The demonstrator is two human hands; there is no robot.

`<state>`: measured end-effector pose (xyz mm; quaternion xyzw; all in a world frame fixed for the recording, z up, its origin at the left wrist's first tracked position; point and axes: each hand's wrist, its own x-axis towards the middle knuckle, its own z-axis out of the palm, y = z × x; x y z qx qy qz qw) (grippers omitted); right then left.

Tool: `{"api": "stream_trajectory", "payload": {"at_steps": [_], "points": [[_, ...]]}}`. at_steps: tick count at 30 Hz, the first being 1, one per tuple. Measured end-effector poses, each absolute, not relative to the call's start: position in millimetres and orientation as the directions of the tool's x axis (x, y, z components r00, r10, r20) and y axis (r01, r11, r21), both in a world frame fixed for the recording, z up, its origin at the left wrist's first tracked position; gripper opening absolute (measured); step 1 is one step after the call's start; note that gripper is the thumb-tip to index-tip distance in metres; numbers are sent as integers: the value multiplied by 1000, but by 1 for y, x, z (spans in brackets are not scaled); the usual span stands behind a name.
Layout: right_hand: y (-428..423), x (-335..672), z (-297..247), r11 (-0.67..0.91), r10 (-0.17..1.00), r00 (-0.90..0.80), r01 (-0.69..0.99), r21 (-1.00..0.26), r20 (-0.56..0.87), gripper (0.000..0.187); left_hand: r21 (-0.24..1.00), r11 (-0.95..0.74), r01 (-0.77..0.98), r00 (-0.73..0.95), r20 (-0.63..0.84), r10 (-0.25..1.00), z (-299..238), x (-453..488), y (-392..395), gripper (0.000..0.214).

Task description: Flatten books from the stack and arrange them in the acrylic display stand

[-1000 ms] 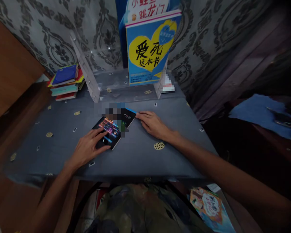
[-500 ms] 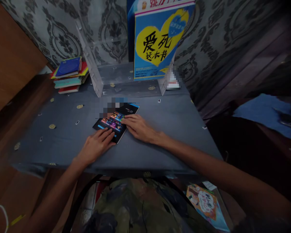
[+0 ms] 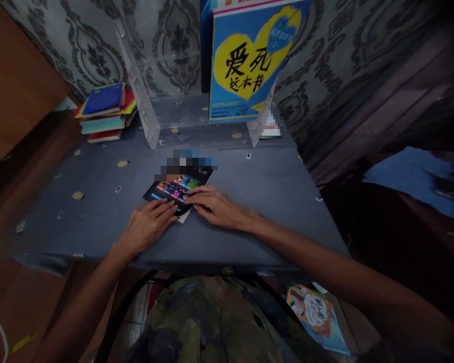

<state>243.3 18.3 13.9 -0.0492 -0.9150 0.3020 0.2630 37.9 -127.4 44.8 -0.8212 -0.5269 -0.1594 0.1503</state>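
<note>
A thin book with a black cover and small colourful pictures lies at a slant on the cloth-covered table; its far part is blurred out by a mosaic. My left hand rests on its near edge, fingers stretched out over the cover. My right hand touches the cover from the right side with extended fingers, the thumb lower down by the edge. Between the two hands the near right corner of the cover looks slightly raised, and pale pages show under it.
Behind the book stands a clear rack holding an upright blue and yellow book. A stack of books sits at the back left. Below the table's right front edge lies an orange and blue book. Blue fabric lies at right.
My right hand has slid down the book's right side towards the near corner. The cover there now appears lifted, with pale pages showing. My left hand stays about where it was.
</note>
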Motion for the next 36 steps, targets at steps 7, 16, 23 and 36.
{"api": "stream_trajectory", "payload": {"at_steps": [7, 16, 23, 36], "points": [[17, 245, 17, 818, 225, -866, -82, -569, 447, 31, -90, -392, 916, 394, 391, 831, 45, 38, -129, 26], [5, 250, 26, 835, 33, -865, -252, -490, 501, 24, 5, -327, 945, 310, 305, 900, 52, 41, -129, 34], [4, 252, 27, 851, 96, -865, -185, -491, 493, 25, 29, -36, 999, 26, 282, 959, 54, 26, -73, 32], [47, 261, 22, 733, 669, -684, 540, -414, 291, 40, 334, 152, 930, -231, 211, 950, 49, 22, -18, 32]]}}
